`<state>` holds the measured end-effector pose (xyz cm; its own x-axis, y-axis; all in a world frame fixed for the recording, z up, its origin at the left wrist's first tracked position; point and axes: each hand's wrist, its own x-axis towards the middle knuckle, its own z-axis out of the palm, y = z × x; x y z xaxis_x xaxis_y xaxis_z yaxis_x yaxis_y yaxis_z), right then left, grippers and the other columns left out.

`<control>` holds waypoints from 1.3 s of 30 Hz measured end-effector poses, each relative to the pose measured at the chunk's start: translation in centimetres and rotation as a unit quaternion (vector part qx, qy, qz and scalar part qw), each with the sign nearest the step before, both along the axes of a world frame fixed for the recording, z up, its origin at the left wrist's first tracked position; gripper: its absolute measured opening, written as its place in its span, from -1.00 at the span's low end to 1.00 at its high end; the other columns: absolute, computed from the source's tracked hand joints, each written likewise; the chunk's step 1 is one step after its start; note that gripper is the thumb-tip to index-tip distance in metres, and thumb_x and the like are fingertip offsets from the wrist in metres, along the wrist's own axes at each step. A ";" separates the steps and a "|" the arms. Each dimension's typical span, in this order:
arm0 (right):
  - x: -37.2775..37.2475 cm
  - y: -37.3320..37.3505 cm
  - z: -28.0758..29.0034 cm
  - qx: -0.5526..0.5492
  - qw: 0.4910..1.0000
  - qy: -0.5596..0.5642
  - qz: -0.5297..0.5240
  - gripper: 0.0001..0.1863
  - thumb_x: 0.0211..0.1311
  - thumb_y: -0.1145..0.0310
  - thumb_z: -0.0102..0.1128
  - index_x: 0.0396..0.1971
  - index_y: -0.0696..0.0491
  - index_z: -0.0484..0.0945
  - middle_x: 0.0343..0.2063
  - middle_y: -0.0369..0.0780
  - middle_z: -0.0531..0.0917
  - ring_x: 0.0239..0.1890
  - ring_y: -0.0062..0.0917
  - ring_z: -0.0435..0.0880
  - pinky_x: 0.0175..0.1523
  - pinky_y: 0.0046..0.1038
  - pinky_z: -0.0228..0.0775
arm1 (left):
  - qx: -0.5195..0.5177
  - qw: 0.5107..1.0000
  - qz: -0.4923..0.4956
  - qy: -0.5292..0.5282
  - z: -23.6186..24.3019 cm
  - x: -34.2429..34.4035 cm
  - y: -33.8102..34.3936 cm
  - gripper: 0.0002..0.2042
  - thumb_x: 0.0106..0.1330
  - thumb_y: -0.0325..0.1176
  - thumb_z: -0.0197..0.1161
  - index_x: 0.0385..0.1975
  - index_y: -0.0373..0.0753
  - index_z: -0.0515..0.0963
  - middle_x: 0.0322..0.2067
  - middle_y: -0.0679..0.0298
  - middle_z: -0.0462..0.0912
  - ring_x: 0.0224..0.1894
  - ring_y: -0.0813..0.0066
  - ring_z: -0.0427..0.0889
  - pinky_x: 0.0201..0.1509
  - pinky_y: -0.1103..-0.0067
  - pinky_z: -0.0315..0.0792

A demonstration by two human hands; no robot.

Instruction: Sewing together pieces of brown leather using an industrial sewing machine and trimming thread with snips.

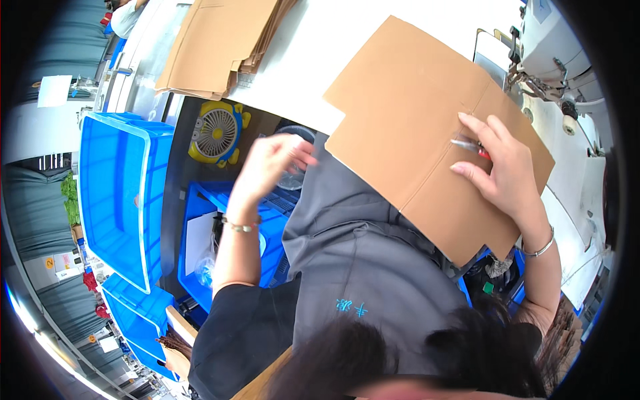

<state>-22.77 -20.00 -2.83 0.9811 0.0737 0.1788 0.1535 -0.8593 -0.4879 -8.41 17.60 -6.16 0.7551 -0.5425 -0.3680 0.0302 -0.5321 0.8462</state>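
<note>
My right hand (497,157) rests on a brown cardboard sheet (400,93), curled around a small metal tool with a red handle (483,153), apparently snips, its tip showing between thumb and fingers. The sheet has creases and cut-out corners and lies partly over the white table edge, above my grey apron (347,240). My left hand (280,163) is in the air left of the sheet, slightly blurred, with loosely bent fingers apart and nothing visible in them.
A cardboard stack (213,43) lies on the white table (307,47). A sewing machine (553,50) stands at right. Below are a yellow-blue fan (217,133) and blue bins (117,200). A co-worker's sleeve (124,21) shows at upper left.
</note>
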 end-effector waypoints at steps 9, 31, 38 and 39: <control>-0.7 0.6 0.0 0.033 0.998 -0.016 0.056 -0.33 0.03 0.11 0.50 0.13 0.12 0.54 -0.37 -0.20 0.53 -0.44 -0.38 0.64 -0.37 -0.41 0.47 | -0.185 0.975 0.103 -0.061 4.1 -1.5 -9.5 -0.76 0.45 -0.39 0.25 0.00 -0.39 0.65 -0.17 0.33 0.75 -0.15 0.70 0.64 -0.02 0.65 0.52; -0.1 -0.8 -0.6 0.008 0.997 -0.059 0.041 -0.37 0.05 0.11 0.49 0.10 0.08 0.54 -0.35 -0.21 0.57 -0.45 -0.34 0.61 -0.37 -0.35 0.42 | -0.165 0.830 0.497 -0.191 5.8 28.3 20.7 -0.54 0.40 -0.27 0.29 0.20 -0.38 0.45 0.08 0.08 0.63 0.10 0.25 0.64 0.12 0.37 0.55; 0.1 -0.9 -0.8 -0.039 0.998 -0.024 0.034 -0.38 0.01 0.17 0.49 0.09 0.07 0.54 -0.35 -0.22 0.58 -0.40 -0.33 0.63 -0.33 -0.33 0.44 | 0.295 0.645 0.272 -0.650 10.1 25.2 8.8 -0.46 0.27 -0.10 0.37 0.12 -0.37 0.54 0.02 -0.07 0.67 0.09 0.00 0.63 0.16 0.31 0.47; 0.2 -0.9 -0.8 -0.038 0.998 -0.025 0.034 -0.38 0.01 0.17 0.49 0.09 0.07 0.54 -0.35 -0.22 0.58 -0.40 -0.33 0.63 -0.33 -0.33 0.44 | 0.253 0.674 0.211 -0.661 11.7 24.5 5.9 -0.56 0.31 -0.13 0.34 0.04 -0.32 0.61 -0.03 -0.02 0.70 0.09 0.04 0.64 0.14 0.32 0.48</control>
<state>-22.61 -20.94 -3.64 0.9633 0.1551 0.2192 0.2355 -0.8802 -0.4121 16.07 23.52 5.52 0.6521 -0.2351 0.7207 -0.3339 -0.9426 -0.0053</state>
